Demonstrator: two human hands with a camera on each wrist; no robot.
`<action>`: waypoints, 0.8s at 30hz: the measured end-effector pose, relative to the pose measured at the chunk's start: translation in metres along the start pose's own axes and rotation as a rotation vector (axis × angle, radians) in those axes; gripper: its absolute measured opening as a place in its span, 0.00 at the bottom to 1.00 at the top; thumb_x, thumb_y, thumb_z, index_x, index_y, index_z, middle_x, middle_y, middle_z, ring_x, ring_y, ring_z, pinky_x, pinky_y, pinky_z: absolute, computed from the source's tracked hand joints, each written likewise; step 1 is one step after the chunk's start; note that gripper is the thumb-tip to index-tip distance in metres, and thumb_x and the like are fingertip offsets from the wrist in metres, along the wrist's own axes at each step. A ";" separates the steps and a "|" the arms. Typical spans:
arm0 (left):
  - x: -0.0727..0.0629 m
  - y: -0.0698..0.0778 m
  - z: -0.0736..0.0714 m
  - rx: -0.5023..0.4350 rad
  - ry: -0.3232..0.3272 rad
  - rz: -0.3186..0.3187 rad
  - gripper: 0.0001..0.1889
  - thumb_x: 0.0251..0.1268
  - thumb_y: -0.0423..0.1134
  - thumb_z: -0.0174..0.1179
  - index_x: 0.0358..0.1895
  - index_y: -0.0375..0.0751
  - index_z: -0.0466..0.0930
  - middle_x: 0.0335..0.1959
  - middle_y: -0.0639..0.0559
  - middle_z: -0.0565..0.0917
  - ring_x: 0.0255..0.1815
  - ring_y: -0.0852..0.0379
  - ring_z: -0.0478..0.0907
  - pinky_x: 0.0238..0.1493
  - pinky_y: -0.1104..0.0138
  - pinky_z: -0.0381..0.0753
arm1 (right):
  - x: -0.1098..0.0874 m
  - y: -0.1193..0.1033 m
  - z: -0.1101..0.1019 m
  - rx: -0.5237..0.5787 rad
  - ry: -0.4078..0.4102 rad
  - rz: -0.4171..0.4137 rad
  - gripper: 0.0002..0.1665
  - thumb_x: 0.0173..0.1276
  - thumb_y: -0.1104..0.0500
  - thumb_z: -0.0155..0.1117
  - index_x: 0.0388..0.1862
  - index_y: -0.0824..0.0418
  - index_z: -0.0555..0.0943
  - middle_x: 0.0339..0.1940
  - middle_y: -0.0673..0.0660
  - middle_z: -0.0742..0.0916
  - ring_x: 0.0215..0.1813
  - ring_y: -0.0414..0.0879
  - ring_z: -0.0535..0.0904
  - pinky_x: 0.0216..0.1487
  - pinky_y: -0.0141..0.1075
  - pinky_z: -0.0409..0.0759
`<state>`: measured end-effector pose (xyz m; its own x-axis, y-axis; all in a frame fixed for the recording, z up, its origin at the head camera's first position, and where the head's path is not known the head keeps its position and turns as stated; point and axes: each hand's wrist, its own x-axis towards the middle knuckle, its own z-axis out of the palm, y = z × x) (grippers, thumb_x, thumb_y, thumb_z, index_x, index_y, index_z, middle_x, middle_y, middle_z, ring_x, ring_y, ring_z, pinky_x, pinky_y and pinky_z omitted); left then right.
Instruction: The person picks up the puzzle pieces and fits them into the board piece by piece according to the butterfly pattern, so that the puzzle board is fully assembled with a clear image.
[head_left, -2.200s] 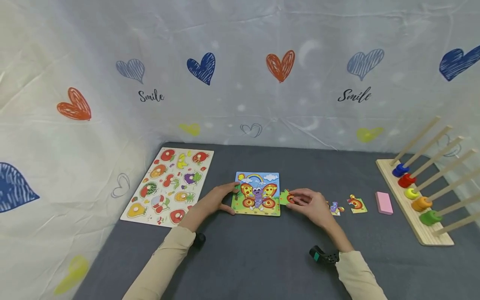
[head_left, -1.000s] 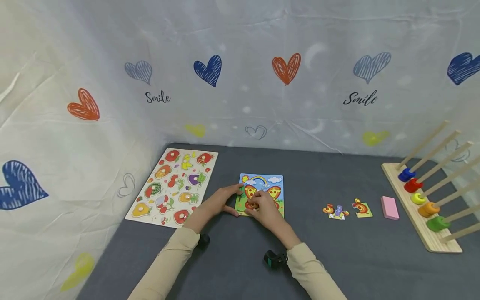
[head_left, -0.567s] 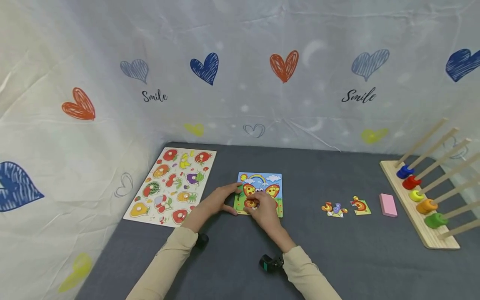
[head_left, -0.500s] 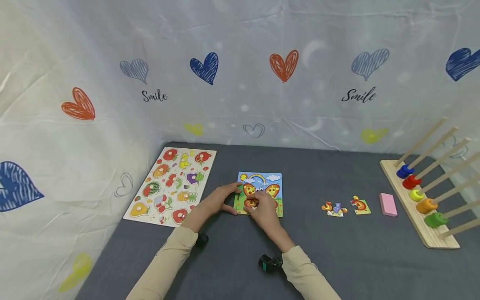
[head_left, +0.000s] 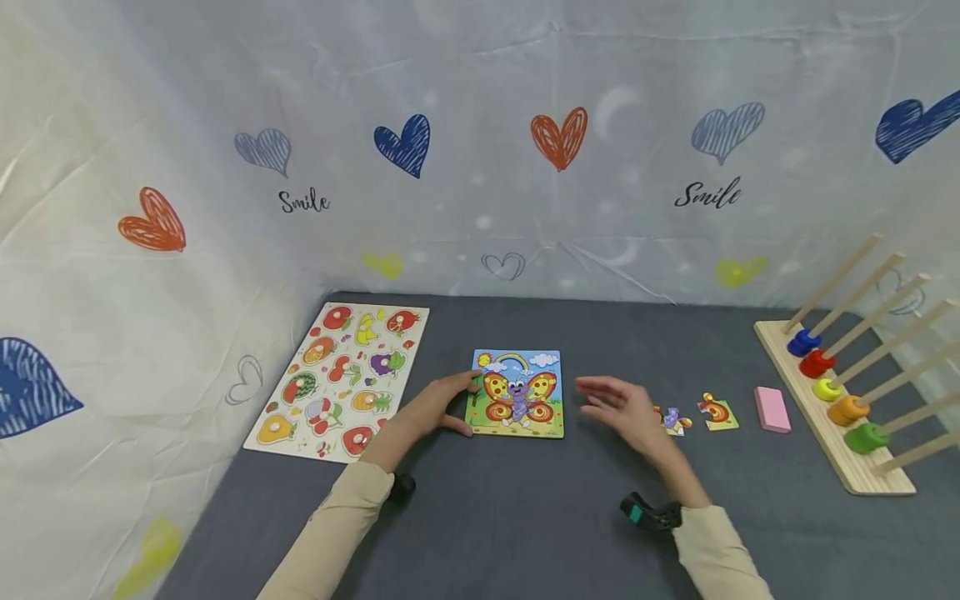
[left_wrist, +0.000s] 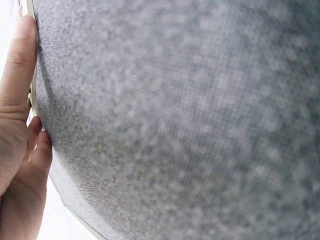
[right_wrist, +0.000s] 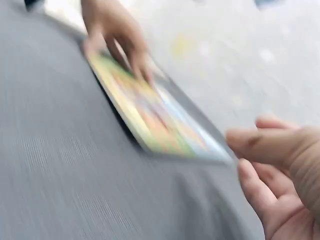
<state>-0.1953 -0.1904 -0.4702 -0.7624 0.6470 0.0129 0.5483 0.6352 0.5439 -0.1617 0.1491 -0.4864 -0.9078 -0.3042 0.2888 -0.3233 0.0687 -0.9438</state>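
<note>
A square butterfly jigsaw puzzle board [head_left: 517, 396] lies flat on the dark cloth. My left hand [head_left: 433, 410] rests at its left side, fingers touching the upper part and the thumb extended along the lower edge. In the left wrist view the thumb [left_wrist: 17, 70] lies straight against a thin board edge. Off the board's right side hovers my right hand [head_left: 624, 414], holding nothing, fingers slightly bent and apart. Just past it lie two loose puzzle pieces: a purple-and-orange one [head_left: 677, 421], partly hidden by the hand, and one with an orange swirl [head_left: 720, 413].
A fruit puzzle board [head_left: 337, 379] lies at the left, close to the left forearm. A pink block [head_left: 772, 409] sits right of the pieces. Beyond it stands a wooden peg rack [head_left: 840, 408] with coloured rings and tall slanting pegs. A white curtain [head_left: 465, 150] hangs behind.
My right hand brought a green-and-orange puzzle piece onto the board's lower left, pressed there, then let go and moved right, off the board. The left hand stayed at the left edge.
</note>
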 end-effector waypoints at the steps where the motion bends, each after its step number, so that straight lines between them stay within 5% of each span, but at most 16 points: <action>1: 0.000 0.000 0.000 0.002 0.002 0.002 0.43 0.46 0.44 0.74 0.67 0.33 0.66 0.64 0.42 0.74 0.70 0.44 0.63 0.69 0.52 0.63 | -0.007 0.000 -0.016 -0.015 0.003 0.001 0.23 0.60 0.74 0.66 0.54 0.78 0.75 0.52 0.75 0.80 0.54 0.44 0.81 0.52 0.32 0.79; 5: -0.001 0.001 0.000 -0.004 0.011 -0.004 0.42 0.46 0.43 0.75 0.66 0.33 0.68 0.65 0.42 0.73 0.70 0.44 0.63 0.68 0.53 0.63 | -0.035 0.001 -0.070 -0.078 0.033 0.011 0.23 0.59 0.77 0.64 0.54 0.81 0.74 0.52 0.61 0.84 0.53 0.38 0.81 0.49 0.29 0.80; 9: -0.001 0.002 0.000 -0.014 0.014 0.001 0.38 0.46 0.42 0.75 0.62 0.33 0.71 0.68 0.40 0.69 0.70 0.43 0.63 0.68 0.52 0.63 | -0.057 0.003 -0.101 -0.178 0.071 0.050 0.24 0.59 0.76 0.65 0.55 0.80 0.74 0.52 0.53 0.85 0.52 0.32 0.80 0.48 0.24 0.78; 16: -0.003 0.000 0.000 -0.015 0.030 0.020 0.40 0.45 0.42 0.75 0.63 0.32 0.70 0.66 0.39 0.70 0.69 0.41 0.63 0.68 0.50 0.63 | -0.062 0.007 -0.106 -0.456 0.021 0.073 0.31 0.57 0.65 0.73 0.60 0.73 0.75 0.56 0.72 0.80 0.54 0.20 0.72 0.49 0.15 0.72; 24: -0.001 -0.003 0.003 -0.014 0.023 0.013 0.45 0.46 0.43 0.75 0.68 0.32 0.64 0.62 0.41 0.75 0.69 0.42 0.63 0.68 0.50 0.63 | -0.054 0.006 -0.099 -0.615 0.069 -0.114 0.25 0.46 0.73 0.76 0.47 0.69 0.83 0.45 0.62 0.85 0.50 0.23 0.74 0.46 0.14 0.73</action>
<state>-0.1949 -0.1914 -0.4742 -0.7631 0.6451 0.0386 0.5531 0.6209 0.5555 -0.1411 0.2602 -0.4914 -0.8670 -0.2814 0.4113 -0.4952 0.5794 -0.6474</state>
